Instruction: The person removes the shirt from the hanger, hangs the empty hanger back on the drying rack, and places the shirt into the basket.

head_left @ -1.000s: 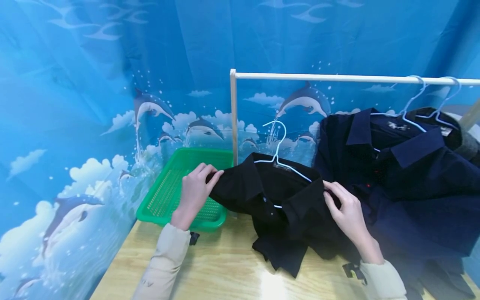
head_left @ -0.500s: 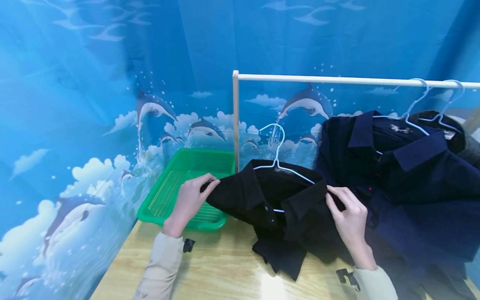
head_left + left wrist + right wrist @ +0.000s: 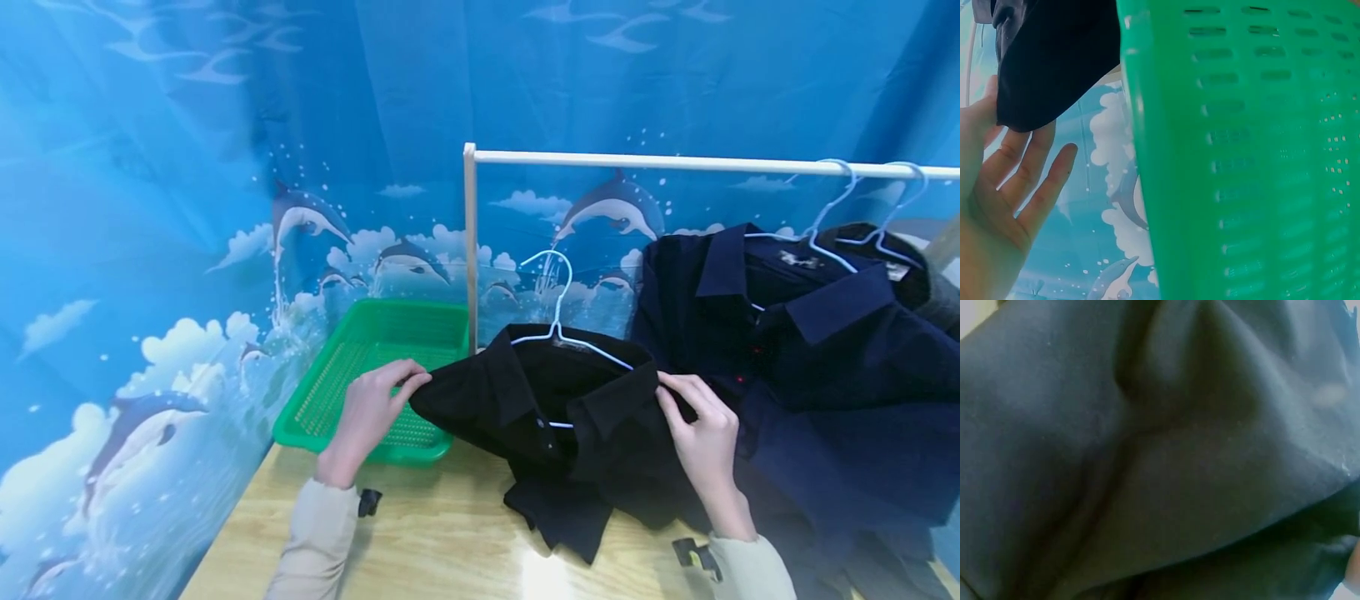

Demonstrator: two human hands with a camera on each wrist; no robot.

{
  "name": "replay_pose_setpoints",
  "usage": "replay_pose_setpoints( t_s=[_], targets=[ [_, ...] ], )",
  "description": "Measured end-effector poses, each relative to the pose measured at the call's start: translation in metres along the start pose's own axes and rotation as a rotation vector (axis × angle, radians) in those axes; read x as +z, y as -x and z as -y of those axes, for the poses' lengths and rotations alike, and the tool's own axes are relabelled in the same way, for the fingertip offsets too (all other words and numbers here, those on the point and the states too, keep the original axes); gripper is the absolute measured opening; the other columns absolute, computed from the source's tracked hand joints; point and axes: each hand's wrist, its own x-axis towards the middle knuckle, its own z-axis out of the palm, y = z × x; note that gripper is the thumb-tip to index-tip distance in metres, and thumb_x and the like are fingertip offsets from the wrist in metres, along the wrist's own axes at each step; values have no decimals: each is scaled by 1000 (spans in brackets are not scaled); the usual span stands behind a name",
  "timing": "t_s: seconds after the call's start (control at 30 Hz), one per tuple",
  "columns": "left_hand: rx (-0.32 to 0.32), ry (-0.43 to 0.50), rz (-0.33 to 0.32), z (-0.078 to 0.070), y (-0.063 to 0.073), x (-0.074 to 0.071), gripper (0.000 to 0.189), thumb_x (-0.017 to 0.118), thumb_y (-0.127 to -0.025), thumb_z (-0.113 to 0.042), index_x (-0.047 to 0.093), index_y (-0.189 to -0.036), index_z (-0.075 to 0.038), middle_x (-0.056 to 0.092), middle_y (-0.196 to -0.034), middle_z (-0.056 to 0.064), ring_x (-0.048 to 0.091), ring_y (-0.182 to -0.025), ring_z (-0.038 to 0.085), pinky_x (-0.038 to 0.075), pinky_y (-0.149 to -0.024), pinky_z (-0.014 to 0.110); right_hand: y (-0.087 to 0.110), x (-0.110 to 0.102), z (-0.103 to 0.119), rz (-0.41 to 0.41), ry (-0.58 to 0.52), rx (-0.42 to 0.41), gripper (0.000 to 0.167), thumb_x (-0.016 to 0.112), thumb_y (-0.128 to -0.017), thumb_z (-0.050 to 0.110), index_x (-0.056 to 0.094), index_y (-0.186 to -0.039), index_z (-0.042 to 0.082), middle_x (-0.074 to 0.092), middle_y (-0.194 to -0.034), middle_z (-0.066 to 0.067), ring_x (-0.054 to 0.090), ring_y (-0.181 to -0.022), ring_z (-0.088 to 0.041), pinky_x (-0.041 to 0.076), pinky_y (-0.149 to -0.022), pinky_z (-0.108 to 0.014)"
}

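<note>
A black collared shirt (image 3: 480, 392) with a light blue hanger (image 3: 567, 275) in its neck is held up over the table, its lower part bunched beneath. My left hand (image 3: 371, 412) pinches the sleeve end on the left, in front of the green basket. In the left wrist view, thumb and fingers meet at the sleeve's lower corner (image 3: 1054, 69). On the other side, my right hand (image 3: 705, 425) pinches the shirt's shoulder beside the collar. Dark folded cloth (image 3: 1179, 462) fills most of the right wrist view, with a fingertip at the edge. The hanger's hook stands free, below the rail.
A green perforated basket (image 3: 315, 400) stands at the left of the wooden table (image 3: 435, 542). Behind the shirt runs a white rail (image 3: 600, 157) on an upright post (image 3: 471, 250). Dark shirts on hangers, including a navy shirt (image 3: 840, 358), hang at the right, close to my right hand.
Both hands and the black shirt have come slightly lower. My left hand has moved left, drawing the sleeve outward; my right hand has shifted slightly right. Both still pinch the shirt.
</note>
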Motion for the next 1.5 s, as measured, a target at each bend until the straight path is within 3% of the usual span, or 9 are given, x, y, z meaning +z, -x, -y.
replay_pose_setpoints(
  t_s=[0.2,0.37,0.47,0.57,0.87,1.17,1.5],
  targets=[
    [72,-44,-77,-6,2,8,6,72,-95,-24,75,-94,-19,73,-91,-4,70,-76,13,57,-67,33,0,-2,5,-17,-28,-1,29,74,-72,-25,78,-94,-7,71,-84,-21,59,-92,11,42,-87,-7],
    [184,-170,-128,-13,0,17,8,71,-96,-22,70,-97,-14,68,-89,0,67,-78,18,57,-64,32,-1,-4,6,-35,-34,9,27,73,-72,-26,77,-92,-8,71,-84,-23,60,-91,11,43,-85,-7],
    [219,-227,-137,-18,-3,23,9,69,-97,-22,67,-98,-13,63,-88,2,63,-76,19,55,-62,32,-2,-5,4,-38,-19,14,27,75,-73,-23,79,-92,-5,72,-85,-20,60,-91,12,43,-85,-7],
    [232,-249,-138,-23,-5,26,11,69,-98,-23,68,-99,-12,61,-86,2,60,-73,20,53,-60,31,-2,-7,1,-33,-6,16,27,76,-74,-20,80,-94,-3,73,-86,-18,60,-91,12,42,-85,-7],
    [227,-273,-128,-29,-5,35,13,67,-100,-24,69,-100,-11,62,-89,3,61,-80,23,51,-74,37,1,-6,1,12,5,15,28,76,-76,-17,81,-96,2,74,-87,-13,62,-90,10,43,-86,-7],
    [210,-247,-150,-35,-3,42,10,69,-99,-22,69,-97,-12,60,-86,2,58,-76,21,48,-67,34,4,-3,-1,20,-12,19,30,78,-74,-18,81,-96,2,75,-87,-13,62,-90,10,43,-85,-7],
    [250,-253,-143,-49,-9,56,7,70,-97,-13,69,-103,-8,61,-90,5,59,-78,22,48,-68,34,5,-1,3,49,-6,19,28,80,-74,-16,81,-92,4,75,-84,-9,63,-88,9,43,-85,-7]
  ],
)
